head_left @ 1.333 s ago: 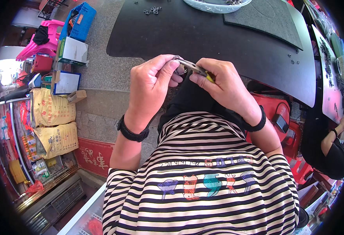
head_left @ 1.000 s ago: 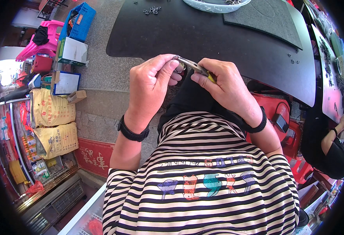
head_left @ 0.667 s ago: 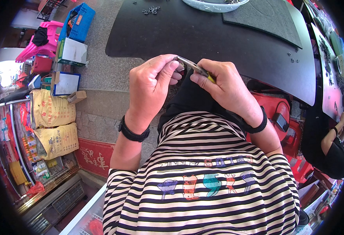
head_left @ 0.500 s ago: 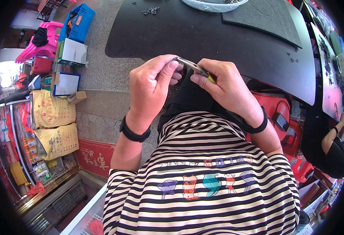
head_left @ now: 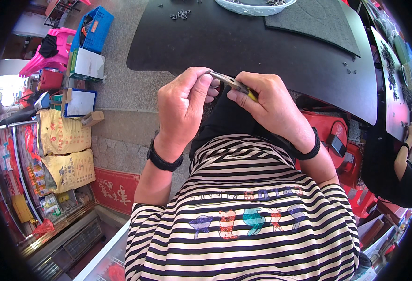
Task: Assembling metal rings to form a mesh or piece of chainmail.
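My right hand (head_left: pixel 264 96) is closed round the yellow handle of a pair of pliers (head_left: pixel 229 81), whose long metal jaws point left. At the jaw tips, my left hand (head_left: pixel 186 96) pinches with thumb and forefinger; whatever small piece sits between them is too hidden to name. Both hands are held over my lap, just before the near edge of a black table (head_left: pixel 192 40). Small dark metal clips or rings (head_left: pixel 180 15) lie in a loose cluster toward the table's far left.
A clear plastic bowl (head_left: pixel 236 6) of small metal parts and a dark grey mat (head_left: pixel 314 23) lie on the far side. Loose bits (head_left: pixel 350 70) are scattered at the right. Red plastic chairs (head_left: pixel 316 122) stand beside me. Another person's arm (head_left: pixel 403 157) reaches over a second table (head_left: pixel 391 89).
My left hand has shifted slightly right, and the pliers' jaws are tilted a little differently. The other person's arm at the far right has moved.
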`<state>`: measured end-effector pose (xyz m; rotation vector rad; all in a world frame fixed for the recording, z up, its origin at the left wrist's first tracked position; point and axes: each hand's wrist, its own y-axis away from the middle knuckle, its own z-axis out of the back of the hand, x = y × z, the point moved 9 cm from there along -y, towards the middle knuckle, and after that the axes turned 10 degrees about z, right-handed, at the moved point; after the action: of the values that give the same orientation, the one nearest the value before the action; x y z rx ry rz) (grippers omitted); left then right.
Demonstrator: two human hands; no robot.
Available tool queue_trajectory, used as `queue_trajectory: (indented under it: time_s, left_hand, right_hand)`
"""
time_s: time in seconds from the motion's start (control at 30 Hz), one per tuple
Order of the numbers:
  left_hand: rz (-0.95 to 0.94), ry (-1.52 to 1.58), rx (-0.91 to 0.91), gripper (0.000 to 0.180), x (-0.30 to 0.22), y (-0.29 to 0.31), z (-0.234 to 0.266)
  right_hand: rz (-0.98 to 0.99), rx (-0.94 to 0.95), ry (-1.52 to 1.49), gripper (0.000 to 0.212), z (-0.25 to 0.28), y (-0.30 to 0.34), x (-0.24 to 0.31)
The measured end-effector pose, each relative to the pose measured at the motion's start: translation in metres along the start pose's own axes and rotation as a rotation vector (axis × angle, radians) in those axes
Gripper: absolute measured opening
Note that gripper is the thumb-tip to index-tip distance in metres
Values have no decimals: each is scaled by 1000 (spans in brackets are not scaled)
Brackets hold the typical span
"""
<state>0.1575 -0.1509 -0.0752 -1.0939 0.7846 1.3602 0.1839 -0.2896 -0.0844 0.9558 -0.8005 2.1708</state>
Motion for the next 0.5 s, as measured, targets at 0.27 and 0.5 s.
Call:
queue_trajectory:
  time_s: [0.27, 0.5]
  left_hand:
    - [-23, -10, -19, 17, 0, 0, 2]
    - [-29, 19, -35, 19, 0, 2, 3]
  right_hand:
    - [30, 12, 65, 23, 2, -1, 5]
    - [8, 28, 64, 21, 0, -1, 4]
